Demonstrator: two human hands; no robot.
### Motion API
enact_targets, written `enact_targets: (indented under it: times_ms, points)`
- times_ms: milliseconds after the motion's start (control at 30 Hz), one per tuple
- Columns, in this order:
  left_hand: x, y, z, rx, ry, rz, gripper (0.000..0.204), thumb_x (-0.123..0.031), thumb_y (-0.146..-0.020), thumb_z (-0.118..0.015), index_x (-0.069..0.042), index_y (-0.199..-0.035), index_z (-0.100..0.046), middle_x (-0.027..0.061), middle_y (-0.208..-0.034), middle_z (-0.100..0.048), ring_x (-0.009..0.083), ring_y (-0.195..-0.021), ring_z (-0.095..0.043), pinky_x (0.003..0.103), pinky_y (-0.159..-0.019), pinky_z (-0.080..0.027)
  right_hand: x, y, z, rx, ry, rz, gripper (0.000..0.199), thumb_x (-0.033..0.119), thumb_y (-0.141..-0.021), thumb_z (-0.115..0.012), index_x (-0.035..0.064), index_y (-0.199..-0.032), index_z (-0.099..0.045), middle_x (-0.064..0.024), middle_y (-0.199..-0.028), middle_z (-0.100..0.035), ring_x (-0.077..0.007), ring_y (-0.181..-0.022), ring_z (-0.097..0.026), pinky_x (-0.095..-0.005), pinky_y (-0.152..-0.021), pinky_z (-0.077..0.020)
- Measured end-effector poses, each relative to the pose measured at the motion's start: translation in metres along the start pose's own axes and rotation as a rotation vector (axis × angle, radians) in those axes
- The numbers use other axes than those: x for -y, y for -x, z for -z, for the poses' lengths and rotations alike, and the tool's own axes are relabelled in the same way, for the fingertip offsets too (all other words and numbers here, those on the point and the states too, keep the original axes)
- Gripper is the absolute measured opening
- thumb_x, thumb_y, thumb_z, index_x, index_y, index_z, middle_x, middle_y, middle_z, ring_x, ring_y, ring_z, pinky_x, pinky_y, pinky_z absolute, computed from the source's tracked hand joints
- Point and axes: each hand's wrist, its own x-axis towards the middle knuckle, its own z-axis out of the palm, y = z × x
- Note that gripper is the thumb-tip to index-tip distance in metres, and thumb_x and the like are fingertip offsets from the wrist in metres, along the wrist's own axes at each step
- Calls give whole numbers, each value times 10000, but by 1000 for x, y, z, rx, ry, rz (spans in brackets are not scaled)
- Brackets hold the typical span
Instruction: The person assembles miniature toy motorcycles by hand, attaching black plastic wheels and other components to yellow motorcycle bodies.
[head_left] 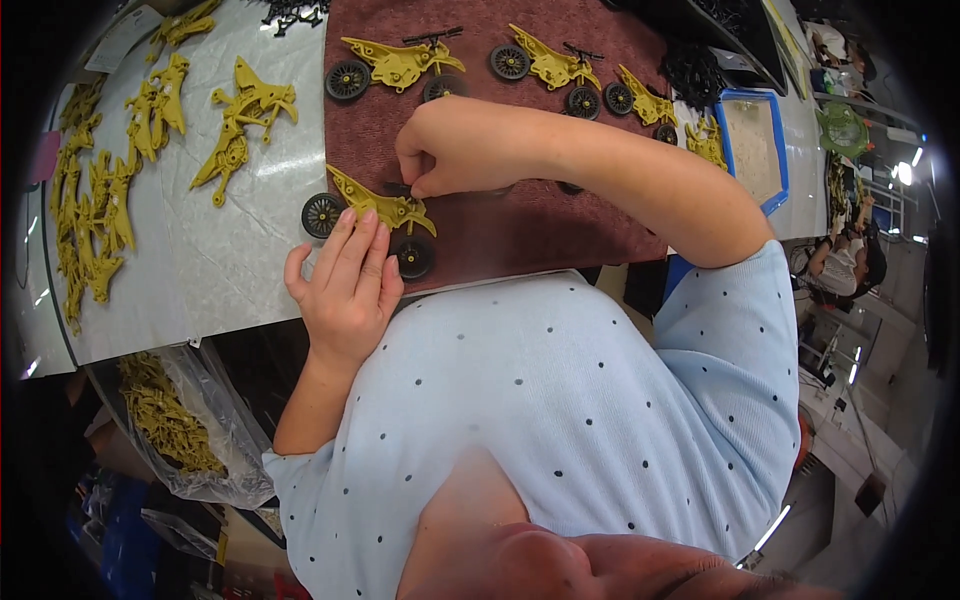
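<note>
A yellow toy motorcycle (pixel 385 205) with black wheels lies on its side near the cloth's front edge. My left hand (pixel 345 290) holds it, fingertips on the yellow body and thumb beside the lower wheel. Over the body's upper right side, my right hand (pixel 465 150) is closed in a pinch on a small black part (pixel 397 189). That part looks like a handlebar, mostly hidden by my fingers. Farther back lie similar motorcycles: one (pixel 395 65) with a black handlebar at the far left of the cloth, another (pixel 550 65) right of it, and a third (pixel 640 98).
A dark red cloth (pixel 560 230) covers the middle of the table. Loose yellow motorcycle bodies (pixel 240 125) lie to the left, several in a pile (pixel 95 215). At right stand a blue-rimmed tray (pixel 755 140) and a black parts heap (pixel 692 72). A plastic bag of yellow parts (pixel 175 420) sits below left.
</note>
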Motion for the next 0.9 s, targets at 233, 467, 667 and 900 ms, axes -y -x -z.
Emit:
enact_targets:
  times_ms: [233,467,667,900]
  points:
    - [2,-1,-4,-14,23,-2,244,-157,-807,-642,-59,-1016,-720,39,-1165,-658,176,-1137,-590,387,-947,-330,-9,-2,0,21,-121,6,149,109,-789,-690,-15,-869,-674,-125,-793,-687,-232,-750,-663,-324,-691,-514]
    - [4,1,-5,-21,31,0,246,-160,-789,-655,-68,-1005,-729,28,-1143,-665,169,-1139,-584,372,-942,-337,12,-1,-9,-88,280,85,72,54,-735,-644,-8,-770,-637,-152,-734,-646,-329,-739,-638,-400,-663,-502]
    - [3,0,-5,-31,41,7,243,-154,-786,-657,-74,-1004,-730,24,-1146,-664,166,-1138,-583,369,-923,-335,5,5,-21,-194,208,94,78,53,-737,-647,-6,-785,-629,-156,-745,-649,-338,-731,-639,-409,-655,-500]
    - [5,1,-4,-27,35,-13,259,-160,-791,-662,-61,-1022,-721,31,-1171,-652,173,-1138,-582,374,-918,-321,8,6,-20,-180,171,36,92,57,-749,-643,-14,-808,-634,-160,-786,-662,-333,-759,-648,-396,-673,-510]
